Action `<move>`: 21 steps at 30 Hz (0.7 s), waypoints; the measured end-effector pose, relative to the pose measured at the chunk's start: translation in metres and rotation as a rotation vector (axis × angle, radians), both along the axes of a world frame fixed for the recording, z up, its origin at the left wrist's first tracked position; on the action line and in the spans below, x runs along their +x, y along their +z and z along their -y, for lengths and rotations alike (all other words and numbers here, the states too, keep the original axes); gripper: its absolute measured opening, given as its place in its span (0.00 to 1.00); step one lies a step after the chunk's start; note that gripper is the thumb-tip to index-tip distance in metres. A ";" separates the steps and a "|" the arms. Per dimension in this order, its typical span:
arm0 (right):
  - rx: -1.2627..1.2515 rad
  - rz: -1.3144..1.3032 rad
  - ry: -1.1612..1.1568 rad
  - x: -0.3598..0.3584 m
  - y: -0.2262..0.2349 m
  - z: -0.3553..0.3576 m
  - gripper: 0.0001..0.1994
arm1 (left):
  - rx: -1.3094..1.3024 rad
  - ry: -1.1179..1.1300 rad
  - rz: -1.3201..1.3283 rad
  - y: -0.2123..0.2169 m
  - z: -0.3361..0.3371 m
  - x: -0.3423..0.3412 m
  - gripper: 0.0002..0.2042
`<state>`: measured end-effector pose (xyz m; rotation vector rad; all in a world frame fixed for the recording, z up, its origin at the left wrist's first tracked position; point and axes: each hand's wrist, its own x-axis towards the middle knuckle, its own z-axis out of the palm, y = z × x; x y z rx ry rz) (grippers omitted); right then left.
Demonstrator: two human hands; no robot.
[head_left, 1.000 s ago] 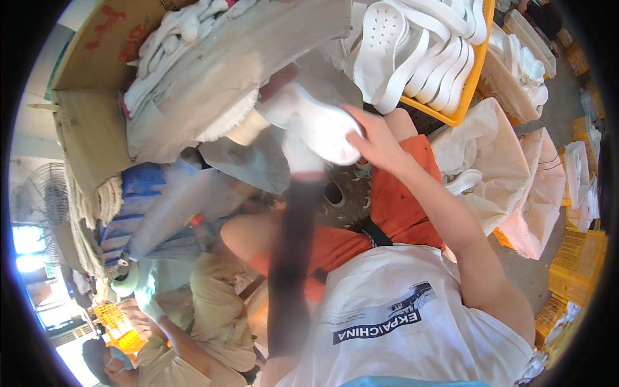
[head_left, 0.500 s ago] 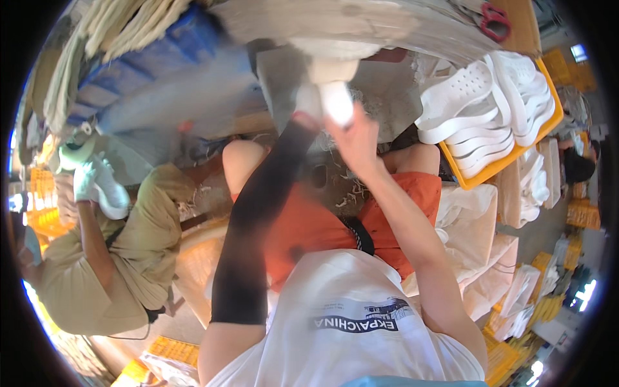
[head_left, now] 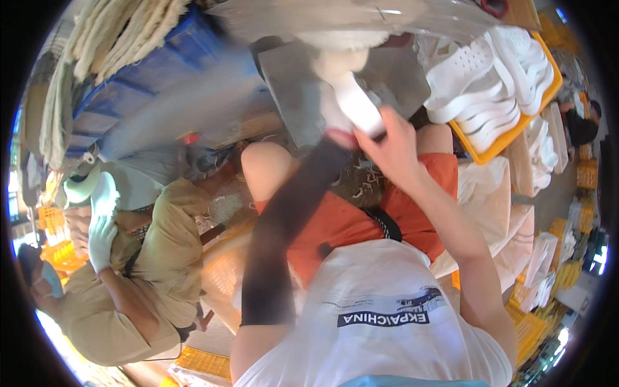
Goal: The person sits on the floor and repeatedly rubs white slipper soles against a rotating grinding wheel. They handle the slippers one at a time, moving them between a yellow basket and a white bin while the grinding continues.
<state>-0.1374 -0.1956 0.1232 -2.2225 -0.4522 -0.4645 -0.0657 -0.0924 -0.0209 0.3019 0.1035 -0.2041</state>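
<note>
A white foam clog (head_left: 358, 106), overexposed and partly blurred, is tilted just below a pale rounded wheel-like part (head_left: 340, 63). My right hand (head_left: 394, 145) is bare and closed around the clog's near end. Alongside the clog's left side is my left hand (head_left: 335, 116), in a pale glove with a reddish cuff and a black sleeve above it. Motion smears its fingers, so its grip does not show.
On the right, a yellow crate (head_left: 512, 137) holds several white clogs (head_left: 464, 68). To the left sits a co-worker in tan clothes, whose gloved hand (head_left: 102, 242) is at another white shoe (head_left: 103, 193). Blue bins (head_left: 148, 71) bear pale cloth strips (head_left: 122, 39). White scraps litter the floor.
Both hands and the clog have moved right and slightly nearer in the picture, and more of the clog's length shows. The whole view has shifted. The co-worker's arm has also moved.
</note>
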 end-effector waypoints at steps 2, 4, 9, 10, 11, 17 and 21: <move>0.081 -0.211 -0.062 0.012 -0.009 -0.010 0.17 | 0.000 -0.005 -0.031 -0.019 -0.011 0.013 0.21; 0.088 -0.237 -0.124 0.026 -0.026 -0.019 0.18 | 0.007 0.009 -0.042 -0.034 -0.021 0.024 0.20; 0.234 -0.191 -0.248 0.042 -0.069 -0.035 0.19 | 0.112 -0.020 -0.029 -0.034 -0.030 0.033 0.18; 0.289 -0.214 -0.266 0.037 -0.071 -0.033 0.19 | 0.143 -0.020 -0.010 -0.028 -0.028 0.031 0.19; 0.346 -0.181 -0.230 0.033 -0.070 -0.032 0.18 | 0.178 -0.015 0.005 -0.022 -0.026 0.025 0.19; 0.244 0.079 -0.124 -0.013 -0.029 -0.008 0.15 | 0.422 0.039 0.129 0.006 -0.021 -0.001 0.20; 0.112 -0.052 -0.212 0.005 -0.030 -0.018 0.17 | 0.329 0.026 0.061 -0.002 -0.030 0.013 0.20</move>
